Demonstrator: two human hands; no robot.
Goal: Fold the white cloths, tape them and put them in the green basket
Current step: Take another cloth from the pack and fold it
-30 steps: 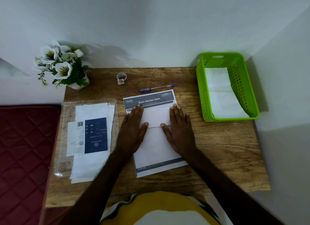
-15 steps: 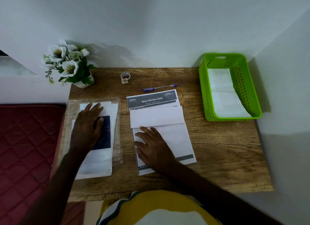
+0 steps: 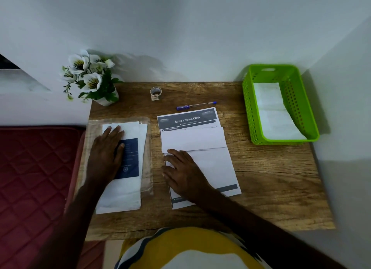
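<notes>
A folded white cloth (image 3: pixel 202 148) lies on a printed sheet (image 3: pixel 187 119) in the middle of the wooden table (image 3: pixel 271 178). My right hand (image 3: pixel 183 174) rests flat on the cloth's near left part, fingers spread. My left hand (image 3: pixel 107 150) lies flat on a stack of white cloths with a blue label (image 3: pixel 128 164), inside a clear plastic wrapper at the table's left. The green basket (image 3: pixel 251 112) stands at the far right with a folded white cloth (image 3: pixel 275 112) in it. A small tape roll (image 3: pixel 155 93) sits near the back edge.
A blue pen (image 3: pixel 195 105) lies just behind the printed sheet. A pot of white flowers (image 3: pixel 90 78) stands at the back left corner. Walls close the table at the back and right. A red quilted mattress (image 3: pixel 34 178) adjoins the left side.
A second ago both hands pressed the cloth on the sheet. My left hand has since moved left onto the wrapped stack; my right hand slid toward me and has stayed there.
</notes>
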